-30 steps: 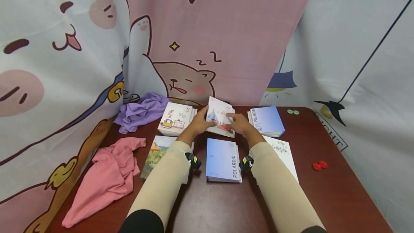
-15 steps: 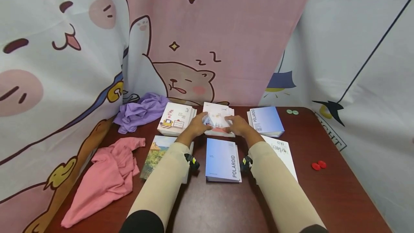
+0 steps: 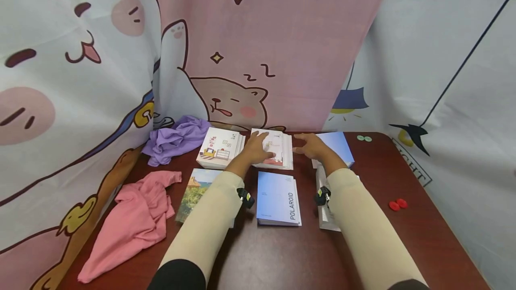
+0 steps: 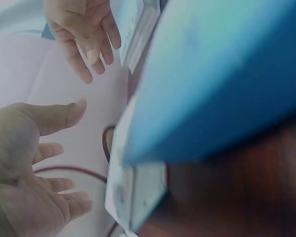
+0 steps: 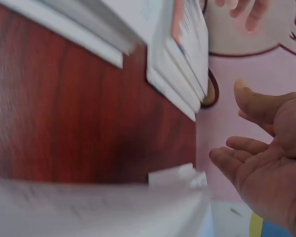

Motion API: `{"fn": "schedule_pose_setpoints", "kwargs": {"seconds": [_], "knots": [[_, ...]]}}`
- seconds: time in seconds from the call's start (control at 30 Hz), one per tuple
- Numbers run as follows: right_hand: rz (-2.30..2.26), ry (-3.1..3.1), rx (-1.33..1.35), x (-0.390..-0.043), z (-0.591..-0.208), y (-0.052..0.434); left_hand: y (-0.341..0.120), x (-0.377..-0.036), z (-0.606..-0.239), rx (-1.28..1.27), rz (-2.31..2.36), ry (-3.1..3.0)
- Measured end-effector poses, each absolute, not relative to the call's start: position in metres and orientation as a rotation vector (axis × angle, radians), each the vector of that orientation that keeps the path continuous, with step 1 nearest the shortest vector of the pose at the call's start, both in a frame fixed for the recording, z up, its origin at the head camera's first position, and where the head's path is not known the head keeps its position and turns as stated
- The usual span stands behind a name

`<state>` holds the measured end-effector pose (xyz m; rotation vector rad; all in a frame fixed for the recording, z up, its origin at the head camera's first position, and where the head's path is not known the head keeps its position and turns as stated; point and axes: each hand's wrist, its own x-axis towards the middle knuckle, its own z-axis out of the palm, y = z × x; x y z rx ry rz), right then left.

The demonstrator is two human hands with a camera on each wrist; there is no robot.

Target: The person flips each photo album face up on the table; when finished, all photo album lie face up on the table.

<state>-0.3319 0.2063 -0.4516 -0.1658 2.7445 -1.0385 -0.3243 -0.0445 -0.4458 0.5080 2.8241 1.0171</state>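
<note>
A stack of white booklets (image 3: 282, 152) lies flat at the back middle of the dark red table (image 3: 266, 254). My left hand (image 3: 262, 143) lies open over its left part, fingers straight. My right hand (image 3: 308, 145) hovers open just right of the stack, in front of a blue book (image 3: 341, 145), holding nothing. In the left wrist view my left hand (image 4: 44, 168) and right hand (image 4: 86, 39) both show spread fingers beside a blue cover (image 4: 227, 74). The right wrist view shows my right hand (image 5: 266, 148) open near the white stack (image 5: 182, 54).
A blue POLAROID book (image 3: 277, 198) lies between my forearms. A white book (image 3: 325, 211) sits under my right forearm. A house-picture book (image 3: 219, 147) and a landscape book (image 3: 192, 187) lie left. Purple cloth (image 3: 177, 140), pink cloth (image 3: 133, 218), green discs (image 3: 365, 138), red discs (image 3: 397, 204).
The white stack, held tilted up by both hands, came down flat on the table. My right hand let go and moved right; my left hand stays over the stack.
</note>
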Motion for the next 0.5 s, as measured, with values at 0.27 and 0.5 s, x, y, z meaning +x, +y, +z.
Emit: {"fn": "schedule_pose_setpoints", "kwargs": {"seconds": [0.27, 0.5], "knots": [[-1.065, 2.761, -0.105, -0.329, -0.438, 0.241, -0.007, -0.320, -0.433, 0.537, 0.991, 2.769], [-1.000, 2.810, -0.074, -0.327, -0.432, 0.274, 0.023, -0.316, -0.439, 0.591, 0.994, 2.705]]}}
